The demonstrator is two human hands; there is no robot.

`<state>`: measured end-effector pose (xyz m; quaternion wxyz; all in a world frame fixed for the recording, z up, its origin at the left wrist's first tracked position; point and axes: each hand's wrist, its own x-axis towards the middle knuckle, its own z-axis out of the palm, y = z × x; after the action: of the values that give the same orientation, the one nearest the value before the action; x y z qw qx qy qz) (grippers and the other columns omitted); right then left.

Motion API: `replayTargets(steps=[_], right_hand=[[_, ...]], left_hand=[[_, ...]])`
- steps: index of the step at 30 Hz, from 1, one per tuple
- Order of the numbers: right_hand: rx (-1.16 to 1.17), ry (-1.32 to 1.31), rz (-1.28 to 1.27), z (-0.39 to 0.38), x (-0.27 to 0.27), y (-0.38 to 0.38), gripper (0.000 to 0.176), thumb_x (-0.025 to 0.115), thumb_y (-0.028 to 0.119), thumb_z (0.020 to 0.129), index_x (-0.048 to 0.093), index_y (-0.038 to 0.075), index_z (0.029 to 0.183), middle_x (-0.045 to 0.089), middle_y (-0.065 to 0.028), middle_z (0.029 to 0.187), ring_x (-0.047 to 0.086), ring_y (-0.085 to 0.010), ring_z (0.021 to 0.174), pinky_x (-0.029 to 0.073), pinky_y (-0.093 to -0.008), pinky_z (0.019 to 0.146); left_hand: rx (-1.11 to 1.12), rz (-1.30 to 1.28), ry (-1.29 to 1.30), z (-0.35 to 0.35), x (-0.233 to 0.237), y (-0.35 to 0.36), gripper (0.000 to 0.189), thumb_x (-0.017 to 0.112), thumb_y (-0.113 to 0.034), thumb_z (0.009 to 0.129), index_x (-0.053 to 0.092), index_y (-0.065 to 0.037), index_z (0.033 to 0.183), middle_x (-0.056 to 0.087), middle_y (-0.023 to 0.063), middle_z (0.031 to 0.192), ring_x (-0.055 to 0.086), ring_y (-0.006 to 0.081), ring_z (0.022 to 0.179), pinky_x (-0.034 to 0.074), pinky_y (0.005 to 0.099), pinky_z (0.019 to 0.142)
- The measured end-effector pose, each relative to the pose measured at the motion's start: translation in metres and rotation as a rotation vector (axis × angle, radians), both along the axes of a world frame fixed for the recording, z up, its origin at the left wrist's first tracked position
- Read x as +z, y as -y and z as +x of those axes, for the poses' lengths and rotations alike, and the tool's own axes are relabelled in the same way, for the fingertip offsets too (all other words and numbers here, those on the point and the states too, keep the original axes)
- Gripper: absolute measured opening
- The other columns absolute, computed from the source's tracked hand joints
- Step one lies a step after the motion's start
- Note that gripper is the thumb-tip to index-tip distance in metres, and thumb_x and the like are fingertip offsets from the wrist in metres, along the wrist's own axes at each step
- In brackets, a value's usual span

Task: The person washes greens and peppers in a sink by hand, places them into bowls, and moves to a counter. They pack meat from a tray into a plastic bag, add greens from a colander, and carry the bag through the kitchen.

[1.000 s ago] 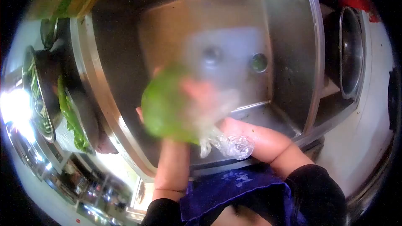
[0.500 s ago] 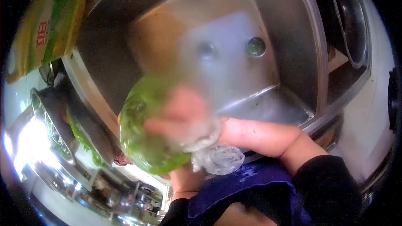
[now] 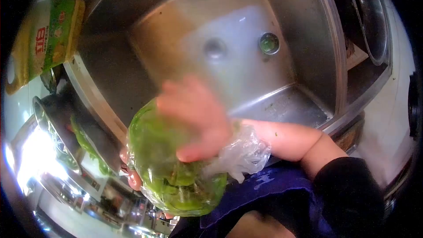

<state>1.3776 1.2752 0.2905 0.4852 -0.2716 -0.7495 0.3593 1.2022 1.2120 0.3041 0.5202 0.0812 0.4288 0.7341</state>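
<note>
A clear plastic bag (image 3: pixel 189 189) packed with cut green vegetables is held over the near left edge of the steel sink (image 3: pixel 304 105). Supporting it from beneath is my left hand (image 3: pixel 134 180); only its fingertips show, curled round the bag's left side. My right hand (image 3: pixel 198 119), smeared by motion, reaches over the top of the bag with thumb and fingers apart. Crumpled loose plastic, part of the bag, bunches by my right wrist. Small green bits lie on the sink floor and on my right forearm.
A green strainer sits in the sink drain (image 3: pixel 269 43). At left stand a green and yellow package (image 3: pixel 48 37), a metal bowl (image 3: pixel 44 125) and long green vegetables (image 3: pixel 86 143). A large metal pan (image 3: pixel 370 22) lies right of the sink.
The bag has swung down toward my body, and its loose plastic has shifted right. My right hand has turned with its fingers more spread. Left fingertips now show; the left forearm is hidden.
</note>
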Motion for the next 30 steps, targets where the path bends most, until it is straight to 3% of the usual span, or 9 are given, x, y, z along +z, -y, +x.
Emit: replayTargets(steps=[3,5,6,9,12,17,19,23,30], right_hand=[[-0.165,-0.004,0.053,-0.007,0.014,-0.004,0.046,0.061,0.031,0.077,0.052,0.031,0.123,0.055,-0.0164,0.118,0.056,-0.0321,0.104,0.035,-0.0576,0.092],[-0.09,0.116,0.002,-0.01,0.021,-0.003,0.046,0.059,0.026,0.072,0.057,0.031,0.118,0.058,-0.0122,0.111,0.059,-0.027,0.096,0.039,-0.0532,0.091],[0.025,0.13,-0.056,-0.009,0.02,-0.003,0.05,0.055,0.026,0.075,0.053,0.027,0.125,0.058,-0.0121,0.106,0.059,-0.0274,0.094,0.043,-0.0482,0.084],[0.177,0.108,-0.269,-0.01,0.019,0.001,0.05,0.054,0.023,0.077,0.051,0.023,0.127,0.057,-0.0125,0.104,0.058,-0.0315,0.094,0.045,-0.0444,0.082],[0.166,-0.062,-0.297,-0.015,0.007,0.015,0.052,0.06,0.02,0.079,0.048,0.016,0.13,0.054,-0.0186,0.118,0.053,-0.0356,0.105,0.042,-0.0443,0.089],[0.345,-0.34,-0.871,-0.022,0.019,0.009,0.048,0.054,0.027,0.089,0.044,0.012,0.133,0.042,-0.0164,0.136,0.043,-0.031,0.122,0.031,-0.0403,0.103],[0.365,-0.24,-1.009,-0.013,0.034,-0.001,0.05,0.055,0.031,0.089,0.045,0.01,0.133,0.04,-0.0156,0.139,0.04,-0.0303,0.125,0.029,-0.0388,0.105],[0.305,0.084,-0.747,-0.013,0.03,0.01,0.057,0.06,0.037,0.081,0.046,0.015,0.131,0.043,-0.0172,0.133,0.045,-0.0336,0.116,0.035,-0.0396,0.096],[0.364,0.054,-0.551,-0.015,0.023,0.017,0.056,0.061,0.032,0.079,0.047,0.016,0.13,0.046,-0.0162,0.124,0.047,-0.0324,0.109,0.037,-0.0391,0.093]], left_hand=[[-0.005,0.004,-0.004,-0.001,0.0,-0.005,0.054,0.043,-0.046,0.089,0.045,-0.009,0.127,0.052,0.0106,0.124,0.049,0.0281,0.112,0.04,0.0442,0.097],[-0.004,0.004,-0.007,-0.002,0.0,-0.009,0.053,0.043,-0.046,0.089,0.045,-0.009,0.126,0.052,0.0106,0.124,0.05,0.028,0.112,0.04,0.0441,0.097],[-0.005,0.005,-0.012,-0.001,0.0,-0.011,0.053,0.043,-0.046,0.089,0.045,-0.009,0.126,0.052,0.0106,0.124,0.05,0.0279,0.112,0.04,0.044,0.096],[-0.014,0.005,-0.019,-0.001,-0.001,-0.015,0.052,0.043,-0.045,0.089,0.046,-0.009,0.126,0.052,0.0107,0.124,0.05,0.0278,0.112,0.04,0.0437,0.096],[-0.019,0.002,-0.024,-0.001,-0.001,-0.019,0.051,0.043,-0.044,0.089,0.046,-0.008,0.126,0.053,0.0108,0.123,0.05,0.0277,0.111,0.04,0.0434,0.096],[-0.025,-0.002,-0.03,-0.002,-0.001,-0.019,0.049,0.043,-0.043,0.09,0.047,-0.008,0.125,0.053,0.0109,0.123,0.051,0.0275,0.111,0.041,0.043,0.096],[-0.029,-0.011,-0.031,0.0,-0.002,-0.019,0.049,0.043,-0.042,0.09,0.047,-0.008,0.125,0.053,0.011,0.123,0.051,0.0274,0.11,0.041,0.0428,0.096],[-0.027,-0.023,-0.033,0.001,0.0,-0.013,0.048,0.042,-0.041,0.09,0.047,-0.008,0.124,0.053,0.0111,0.122,0.051,0.0272,0.11,0.041,0.0424,0.096],[-0.026,-0.039,-0.022,0.003,0.0,-0.004,0.046,0.042,-0.04,0.091,0.048,-0.008,0.123,0.054,0.0113,0.122,0.052,0.0269,0.109,0.041,0.0418,0.096]])
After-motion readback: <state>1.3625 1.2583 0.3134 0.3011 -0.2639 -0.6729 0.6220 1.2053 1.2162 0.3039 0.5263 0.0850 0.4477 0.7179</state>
